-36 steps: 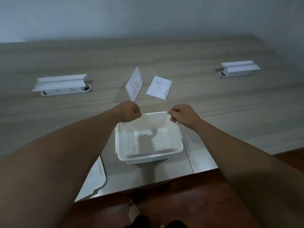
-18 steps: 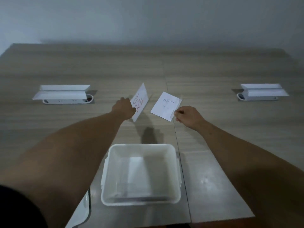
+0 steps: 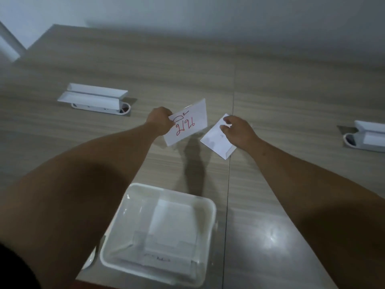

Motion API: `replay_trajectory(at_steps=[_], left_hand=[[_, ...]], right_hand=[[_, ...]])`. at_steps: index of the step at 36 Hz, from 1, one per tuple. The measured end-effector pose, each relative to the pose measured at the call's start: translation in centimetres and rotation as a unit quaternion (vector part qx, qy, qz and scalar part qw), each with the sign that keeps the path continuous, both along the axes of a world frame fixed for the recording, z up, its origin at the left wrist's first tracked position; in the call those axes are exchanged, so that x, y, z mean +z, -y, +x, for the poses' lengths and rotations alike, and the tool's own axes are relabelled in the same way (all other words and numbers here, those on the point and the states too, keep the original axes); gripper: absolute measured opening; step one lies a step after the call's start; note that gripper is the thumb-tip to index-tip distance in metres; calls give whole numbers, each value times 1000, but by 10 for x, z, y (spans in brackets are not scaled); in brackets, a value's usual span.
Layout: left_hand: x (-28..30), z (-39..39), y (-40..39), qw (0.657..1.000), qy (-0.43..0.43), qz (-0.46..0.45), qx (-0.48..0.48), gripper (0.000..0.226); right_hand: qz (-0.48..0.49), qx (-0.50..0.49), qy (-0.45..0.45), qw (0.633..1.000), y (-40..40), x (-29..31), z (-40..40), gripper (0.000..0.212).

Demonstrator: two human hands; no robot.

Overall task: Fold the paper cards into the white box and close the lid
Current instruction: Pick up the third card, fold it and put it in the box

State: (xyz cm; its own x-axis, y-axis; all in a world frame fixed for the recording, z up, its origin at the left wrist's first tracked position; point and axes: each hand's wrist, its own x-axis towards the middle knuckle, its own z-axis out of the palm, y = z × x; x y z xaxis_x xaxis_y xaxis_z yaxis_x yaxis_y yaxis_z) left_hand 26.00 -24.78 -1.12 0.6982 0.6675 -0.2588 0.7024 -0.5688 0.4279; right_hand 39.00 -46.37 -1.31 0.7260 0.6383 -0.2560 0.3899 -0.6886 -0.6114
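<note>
My left hand (image 3: pixel 159 120) pinches the left edge of a white paper card (image 3: pixel 188 123) with red writing and holds it lifted above the table. My right hand (image 3: pixel 239 132) rests on a second white card (image 3: pixel 214 140) that lies on the table, fingers pressing its top; whether it grips the card I cannot tell. The open white box (image 3: pixel 210 207) stands near the table's front edge, below both hands, with folded papers lying flat inside. A sliver of the white lid (image 3: pixel 89 262) shows left of the box, mostly hidden by my left arm.
A white socket unit with a raised flap (image 3: pixel 94 99) sits at the left of the wooden table, and another such socket unit (image 3: pixel 366 136) sits at the right edge. A seam (image 3: pixel 232 126) runs down the table's middle. A grey wall lies behind.
Both hands left the box rim and reached forward to the cards. My left hand has lifted the red-lettered card off the table; my right hand moved onto the other card.
</note>
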Motion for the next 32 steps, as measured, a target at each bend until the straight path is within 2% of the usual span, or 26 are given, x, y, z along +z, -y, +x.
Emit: replay_trajectory(at_steps=[6,11,16,20,26,32], left_hand=[[60,-19,-23,994,34,-25,-103,28],[97,-42,-26,981,52,2,-188,27],[123,-74,-19,966,89,18,-243,24],[137,-95,-7,956,95,-4,-277,28],[147,-126,22,943,107,-27,-312,31],[129,-170,53,939,148,-48,-306,32]], right_hand=[[53,-17,61,997,-29,54,-7,60],[138,-40,55,988,-31,86,-44,71],[149,-75,99,981,-18,109,-95,43],[141,-96,144,975,7,120,-128,19],[114,-104,145,977,44,136,-167,16],[97,-88,136,982,77,134,-200,18]])
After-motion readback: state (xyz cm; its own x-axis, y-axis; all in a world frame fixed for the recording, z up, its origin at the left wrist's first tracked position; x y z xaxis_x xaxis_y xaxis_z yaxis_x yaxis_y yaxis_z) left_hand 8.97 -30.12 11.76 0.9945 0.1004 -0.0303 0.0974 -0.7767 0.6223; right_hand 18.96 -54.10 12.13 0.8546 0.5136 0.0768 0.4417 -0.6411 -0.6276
